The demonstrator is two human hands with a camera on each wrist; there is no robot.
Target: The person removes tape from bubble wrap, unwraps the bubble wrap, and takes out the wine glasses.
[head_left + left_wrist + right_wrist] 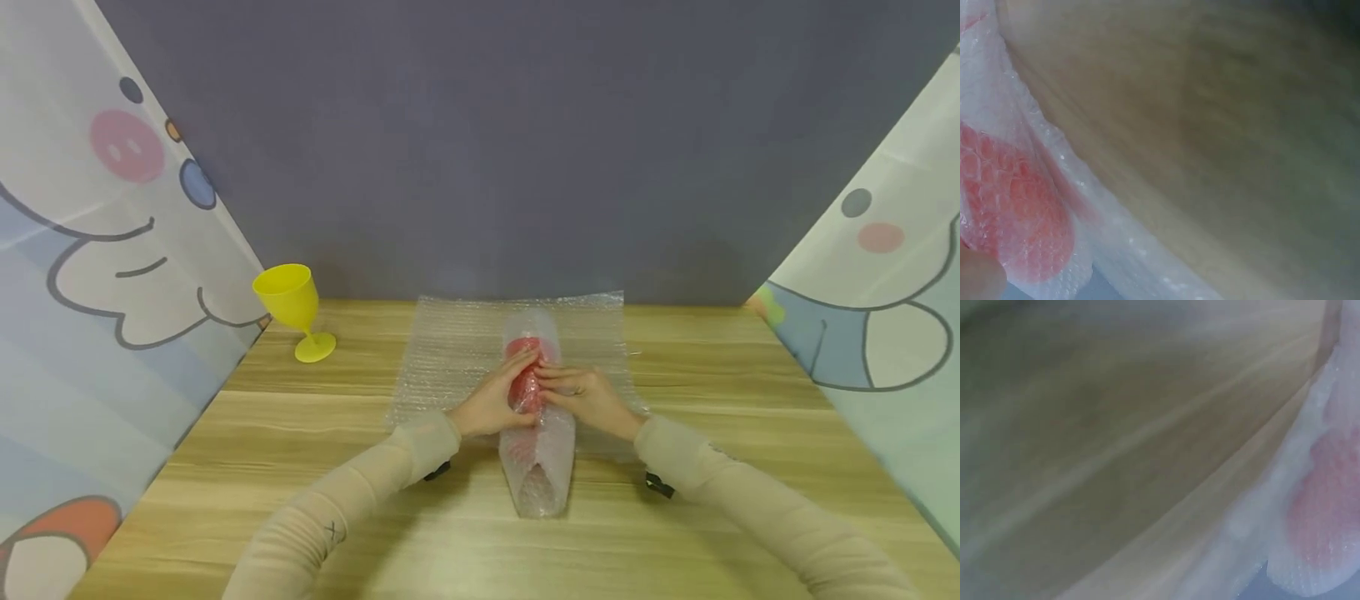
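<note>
Upper left: yellow goblet (288, 298), upright, unwrapped, near the counter's (285, 442) back edge; centre: left grip (487, 404), fingers fairly straight, presses bubble wrap (446, 342) round a red item (527, 387); right grip (592, 400) presses likewise, neither clenched; wrapping looks part done, roll formed, near end gaping, closing left to do; flat sheet reaches the grey back wall (487, 150); open room right and lower left.
</note>
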